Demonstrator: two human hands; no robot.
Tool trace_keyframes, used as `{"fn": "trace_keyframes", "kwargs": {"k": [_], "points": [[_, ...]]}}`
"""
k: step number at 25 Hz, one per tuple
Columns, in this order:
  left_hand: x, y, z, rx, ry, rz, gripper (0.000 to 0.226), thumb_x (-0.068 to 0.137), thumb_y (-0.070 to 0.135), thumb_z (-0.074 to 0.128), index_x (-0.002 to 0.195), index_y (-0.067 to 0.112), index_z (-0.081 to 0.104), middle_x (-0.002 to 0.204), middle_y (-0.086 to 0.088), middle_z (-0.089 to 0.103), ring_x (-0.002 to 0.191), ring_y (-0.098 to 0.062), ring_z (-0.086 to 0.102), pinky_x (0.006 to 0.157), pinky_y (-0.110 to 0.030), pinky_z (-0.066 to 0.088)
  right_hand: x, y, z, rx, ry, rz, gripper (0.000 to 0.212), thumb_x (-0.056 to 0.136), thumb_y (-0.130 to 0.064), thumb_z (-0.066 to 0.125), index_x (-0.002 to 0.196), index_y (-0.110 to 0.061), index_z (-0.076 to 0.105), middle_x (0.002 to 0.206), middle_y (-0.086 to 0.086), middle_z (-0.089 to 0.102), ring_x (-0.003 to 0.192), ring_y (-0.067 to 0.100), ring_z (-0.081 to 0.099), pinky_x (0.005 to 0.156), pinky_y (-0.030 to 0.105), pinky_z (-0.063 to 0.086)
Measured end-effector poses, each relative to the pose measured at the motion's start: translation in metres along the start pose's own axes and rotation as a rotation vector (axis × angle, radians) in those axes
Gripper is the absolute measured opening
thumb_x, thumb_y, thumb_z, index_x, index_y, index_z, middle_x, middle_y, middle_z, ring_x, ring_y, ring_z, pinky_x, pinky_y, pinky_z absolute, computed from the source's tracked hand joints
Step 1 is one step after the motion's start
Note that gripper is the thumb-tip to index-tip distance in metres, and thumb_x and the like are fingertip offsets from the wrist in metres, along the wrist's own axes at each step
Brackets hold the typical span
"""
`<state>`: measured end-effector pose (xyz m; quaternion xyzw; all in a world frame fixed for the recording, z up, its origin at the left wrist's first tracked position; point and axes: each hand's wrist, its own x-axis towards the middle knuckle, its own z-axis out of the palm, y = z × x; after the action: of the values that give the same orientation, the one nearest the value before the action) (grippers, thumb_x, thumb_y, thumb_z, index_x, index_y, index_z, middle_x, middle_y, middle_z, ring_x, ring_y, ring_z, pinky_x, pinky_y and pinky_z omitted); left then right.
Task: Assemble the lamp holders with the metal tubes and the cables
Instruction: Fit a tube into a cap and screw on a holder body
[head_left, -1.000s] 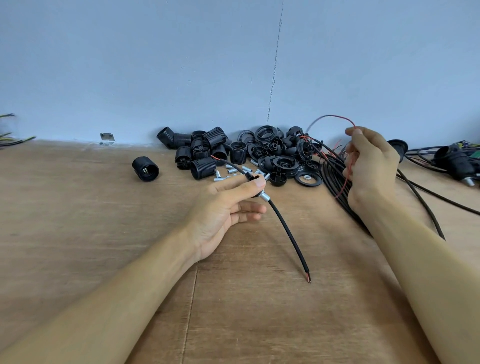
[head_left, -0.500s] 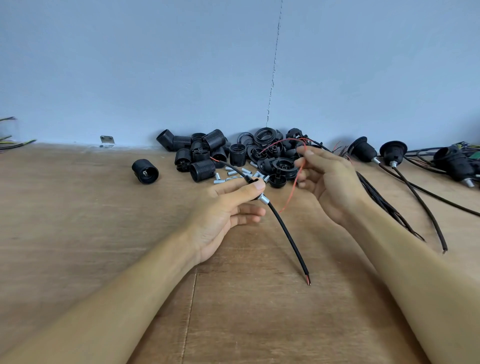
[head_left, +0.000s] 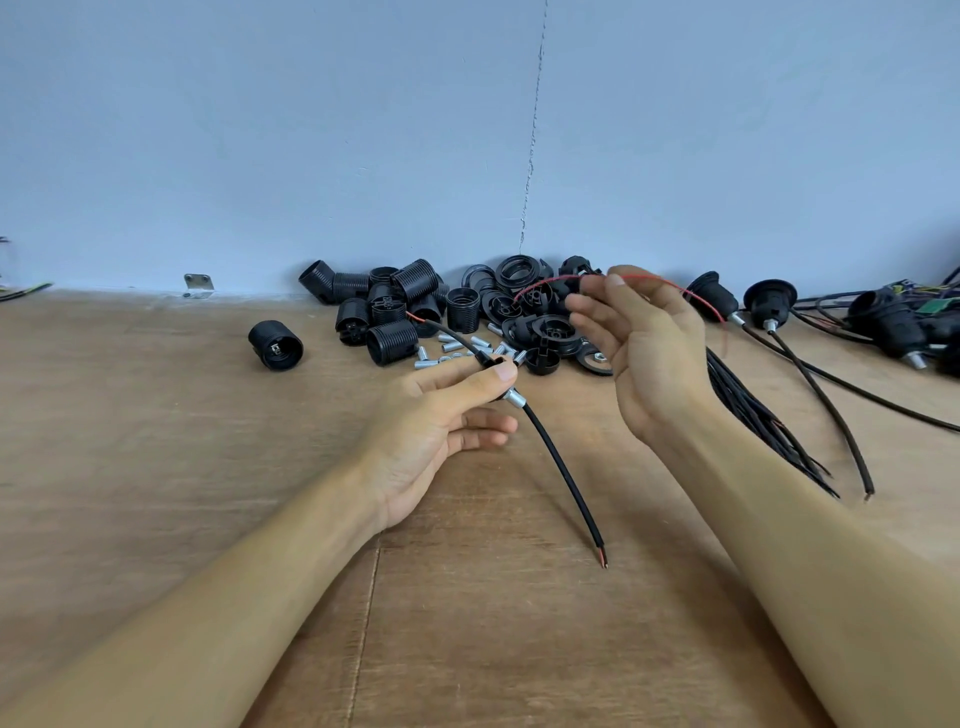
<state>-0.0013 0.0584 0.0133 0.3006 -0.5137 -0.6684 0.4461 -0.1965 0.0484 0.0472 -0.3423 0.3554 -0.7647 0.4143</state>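
Left hand (head_left: 441, 415) pinches cable (head_left: 561, 462) just above its tube (head_left: 515, 399) with thumb and forefinger, other fingers loose, mid tabletop (head_left: 156, 467). Right hand (head_left: 649, 358) holds red wire (head_left: 670, 285) up in its fingertips, other fingers half-curled. Holders (head_left: 395, 340) piled at far edge. Likely next: hold cable steady, feed wire in straight. No legible writing.

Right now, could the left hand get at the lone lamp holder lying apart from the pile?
Probably yes: only bare table lies between the left hand and that lamp holder, though it is pinching a cable.
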Motion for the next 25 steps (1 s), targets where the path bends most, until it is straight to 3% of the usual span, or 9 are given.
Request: {"fn": "trace_keyframes", "kwargs": {"k": [5,15,18,21,23,25], "points": [[0.0,-0.001,0.0,0.007,0.0,0.014,0.034,0.069,0.033,0.085,0.096,0.013,0.081,0.094,-0.004,0.071,0.075,-0.02,0.071,0.069,-0.028,0.058,0.01,-0.006,-0.019,-0.01,0.144,0.029,0.009,0.1,-0.008,0.058,0.109,-0.005,0.057,0.094,0.011,0.076,0.084,0.023,0.076,0.072,0.027,0.059],[0.0,-0.001,0.005,0.037,0.065,0.029,0.044,0.059,0.036,0.086,0.094,0.009,0.081,0.089,-0.004,0.071,0.068,-0.019,0.069,0.065,-0.026,0.059,-0.014,0.015,0.009,-0.183,-0.085,0.149,0.021,0.101,-0.016,0.056,0.113,-0.003,0.068,0.102,0.011,0.077,0.091,0.023,0.076,0.077,0.03,0.061],[0.001,-0.003,0.008,0.066,0.089,0.041,0.03,0.064,0.035,0.085,0.087,0.015,0.082,0.085,-0.006,0.073,0.067,-0.018,0.068,0.063,-0.026,0.058,-0.024,0.022,0.019,-0.427,-0.194,-0.031,0.015,0.101,-0.018,0.057,0.1,-0.012,0.071,0.093,0.005,0.078,0.087,0.019,0.076,0.08,0.035,0.06],[0.005,-0.006,0.011,0.16,0.115,0.052,0.009,0.084,0.022,0.08,0.08,0.015,0.079,0.077,-0.007,0.073,0.066,-0.018,0.069,0.062,-0.026,0.058,-0.03,0.025,0.034,-0.734,-0.24,-0.306,0.017,0.1,-0.025,0.057,0.091,-0.02,0.071,0.08,-0.006,0.074,0.077,0.01,0.07,0.078,0.035,0.056],[0.008,-0.008,0.01,0.242,0.131,0.061,0.015,0.092,0.01,0.071,0.078,0.013,0.075,0.069,-0.002,0.072,0.066,-0.019,0.07,0.06,-0.026,0.058,-0.038,0.027,0.05,-0.855,-0.283,-0.45,0.017,0.098,-0.03,0.058,0.091,-0.022,0.071,0.076,-0.01,0.069,0.074,0.007,0.064,0.073,0.033,0.053],[0.009,-0.007,0.007,0.273,0.168,0.075,0.036,0.095,0.0,0.058,0.071,0.02,0.076,0.062,0.008,0.072,0.066,-0.011,0.07,0.057,-0.021,0.056,-0.045,0.03,0.07,-0.996,-0.369,-0.513,0.017,0.097,-0.035,0.058,0.093,-0.025,0.071,0.08,-0.011,0.068,0.077,0.01,0.062,0.072,0.036,0.052]]}}
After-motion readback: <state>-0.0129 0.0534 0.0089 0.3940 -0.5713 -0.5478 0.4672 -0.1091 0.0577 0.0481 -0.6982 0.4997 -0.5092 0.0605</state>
